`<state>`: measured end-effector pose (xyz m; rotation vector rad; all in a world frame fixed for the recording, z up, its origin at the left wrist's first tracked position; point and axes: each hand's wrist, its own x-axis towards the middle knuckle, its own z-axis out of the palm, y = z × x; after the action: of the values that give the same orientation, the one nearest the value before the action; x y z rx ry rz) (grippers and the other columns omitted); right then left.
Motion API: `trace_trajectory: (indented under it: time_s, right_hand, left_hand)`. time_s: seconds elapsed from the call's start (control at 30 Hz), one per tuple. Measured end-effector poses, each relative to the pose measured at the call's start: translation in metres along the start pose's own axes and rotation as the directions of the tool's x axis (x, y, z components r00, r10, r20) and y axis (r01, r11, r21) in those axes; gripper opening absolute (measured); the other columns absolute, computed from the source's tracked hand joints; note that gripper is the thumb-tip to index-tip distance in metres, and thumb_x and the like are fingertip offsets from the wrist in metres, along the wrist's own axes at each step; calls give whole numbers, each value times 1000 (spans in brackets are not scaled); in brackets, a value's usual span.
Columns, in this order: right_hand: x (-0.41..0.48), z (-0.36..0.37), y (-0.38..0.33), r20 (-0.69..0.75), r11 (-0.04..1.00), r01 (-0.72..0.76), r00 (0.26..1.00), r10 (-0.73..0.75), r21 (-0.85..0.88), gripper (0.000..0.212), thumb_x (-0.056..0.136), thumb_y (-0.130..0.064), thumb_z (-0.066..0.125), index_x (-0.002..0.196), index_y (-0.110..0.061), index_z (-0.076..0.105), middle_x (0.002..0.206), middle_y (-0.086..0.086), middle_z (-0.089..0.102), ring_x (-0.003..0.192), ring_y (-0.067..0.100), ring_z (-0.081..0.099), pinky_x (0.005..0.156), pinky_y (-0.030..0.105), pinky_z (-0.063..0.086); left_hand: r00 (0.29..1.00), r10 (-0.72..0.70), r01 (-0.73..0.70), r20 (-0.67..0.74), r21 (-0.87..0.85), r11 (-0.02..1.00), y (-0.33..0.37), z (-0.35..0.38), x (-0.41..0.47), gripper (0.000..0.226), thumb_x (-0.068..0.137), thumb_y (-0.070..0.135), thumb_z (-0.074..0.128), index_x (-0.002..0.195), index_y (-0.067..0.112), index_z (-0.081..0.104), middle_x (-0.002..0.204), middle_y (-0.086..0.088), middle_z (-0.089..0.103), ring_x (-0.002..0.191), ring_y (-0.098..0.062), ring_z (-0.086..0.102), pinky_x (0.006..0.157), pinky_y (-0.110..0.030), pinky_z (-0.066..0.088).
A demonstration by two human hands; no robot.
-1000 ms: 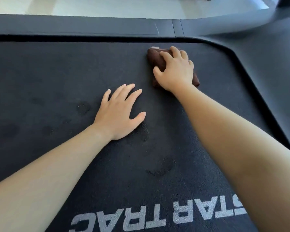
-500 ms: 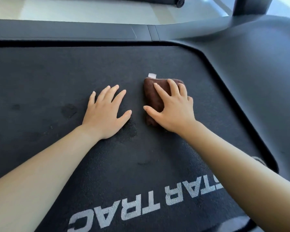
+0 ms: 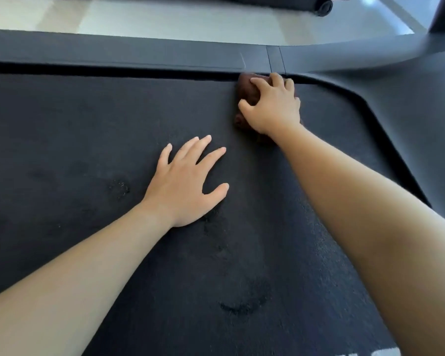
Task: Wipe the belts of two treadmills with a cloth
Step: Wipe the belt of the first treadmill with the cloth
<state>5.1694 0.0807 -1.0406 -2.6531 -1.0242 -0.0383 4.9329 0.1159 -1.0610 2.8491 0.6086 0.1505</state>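
Observation:
The black treadmill belt (image 3: 75,140) fills most of the view, with a few darker damp marks on it. A brown cloth (image 3: 248,92) lies bunched at the belt's far edge, right up against the side rail. My right hand (image 3: 272,106) presses down on the cloth with fingers curled over it, covering most of it. My left hand (image 3: 185,183) rests flat on the belt with fingers spread, nearer to me and to the left of the cloth, holding nothing.
A dark grey side rail (image 3: 139,53) runs along the belt's far edge and curves into the motor cover (image 3: 421,104) on the right. Beyond it lies light floor (image 3: 165,19), with a dark machine base and wheel (image 3: 325,6) at the top.
My right hand has pushed the cloth away from me, from beside my left hand to the belt's far edge. The left hand stays planted. The view has shifted so the belt lettering is nearly out of frame.

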Motion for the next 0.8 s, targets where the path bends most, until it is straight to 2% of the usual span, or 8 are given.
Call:
trace_trajectory:
  time_s: [0.13, 0.27, 0.4, 0.5, 0.6, 0.7, 0.8]
  right_hand:
    - [26, 3, -2, 11, 999, 41, 999, -41, -19, 62, 79, -56, 46, 137, -33, 43, 144, 5, 35, 133, 32, 25, 102, 51, 30]
    - [4, 0, 1, 21, 995, 92, 996, -92, -25, 62, 79, -56, 44, 136, -31, 44, 143, 4, 37, 132, 32, 25, 100, 48, 33]
    - [-44, -10, 5, 47, 992, 122, 992, -121, -35, 61, 82, -56, 45, 139, -32, 41, 147, 3, 33, 136, 33, 20, 104, 48, 32]
    - [-94, -13, -2, 46, 990, 133, 990, -131, -39, 62, 83, -57, 45, 139, -32, 41, 149, 2, 32, 137, 34, 19, 106, 49, 31]
    - [-148, -19, -17, 33, 988, 147, 989, -146, -36, 61, 83, -57, 47, 138, -31, 43, 147, 2, 34, 136, 34, 21, 103, 48, 34]
    - [-199, -18, -36, 1, 986, 167, 986, -167, -17, 61, 80, -57, 46, 136, -32, 46, 148, 2, 35, 135, 33, 22, 101, 47, 36]
    - [-213, -12, -51, -13, 989, 147, 989, -147, -14, 59, 80, -56, 47, 134, -33, 48, 147, -1, 35, 136, 31, 21, 100, 48, 33]
  left_hand:
    - [1000, -2, 2, 0, -14, 1000, 1, -1, 0, 74, 77, 67, 18, 145, 40, 19, 157, 9, 10, 144, -10, 3, 116, -47, 1]
    - [1000, -8, 8, 1, -33, 999, 0, -3, 0, 71, 79, 66, 25, 145, 39, 22, 157, 9, 12, 144, -10, 4, 116, -47, 1]
    - [999, -30, 28, -34, -47, 998, 3, -4, -3, 65, 86, 57, 41, 144, 29, 29, 156, 7, 19, 143, -12, 11, 116, -43, 5]
    - [998, -60, 59, -34, -37, 998, -3, -9, -14, 62, 89, 53, 39, 144, 24, 31, 155, 2, 22, 143, -16, 16, 115, -44, 12]
    - [998, -57, 57, 4, 2, 998, -25, -14, -42, 62, 89, 54, 33, 145, 29, 29, 156, 1, 20, 143, -18, 14, 114, -49, 14]
    - [999, -54, 54, 5, 6, 999, -48, -22, -64, 60, 88, 56, 33, 144, 35, 29, 156, 2, 19, 143, -17, 13, 115, -49, 12]
    - [998, -57, 57, 24, 10, 998, -61, -27, -65, 61, 87, 60, 31, 144, 39, 27, 157, 2, 15, 144, -17, 9, 115, -49, 8]
